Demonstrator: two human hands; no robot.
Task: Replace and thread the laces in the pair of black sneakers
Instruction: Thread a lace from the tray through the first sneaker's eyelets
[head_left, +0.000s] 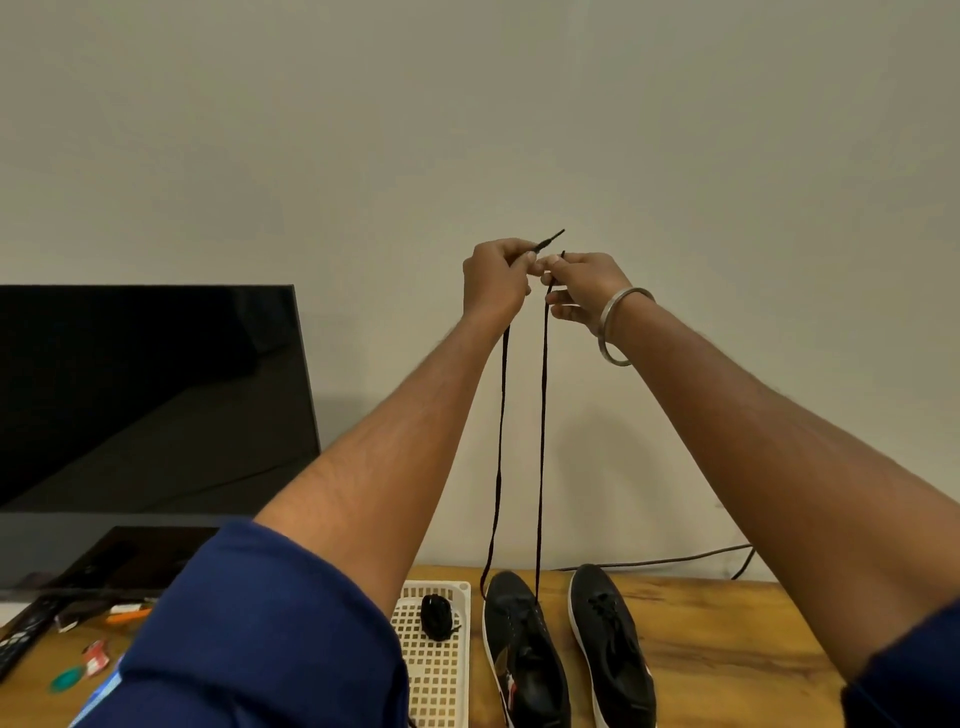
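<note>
Two black sneakers with white soles stand side by side on the wooden table, the left sneaker (522, 649) and the right sneaker (610, 639). A black lace (543, 415) runs up in two strands from the left sneaker's eyelets to my raised hands. My left hand (493, 278) pinches one lace end, its tip sticking out to the right. My right hand (584, 291), with a metal bangle on the wrist, pinches the other strand. Both hands are held high in front of the wall, almost touching. The right sneaker has a lace threaded in it.
A white perforated tray (434, 675) left of the sneakers holds a bundled black lace (437, 616). A dark TV screen (145, 400) stands at the left, with a remote (21, 636) and small items below it. A cable (675, 561) runs along the wall behind the table.
</note>
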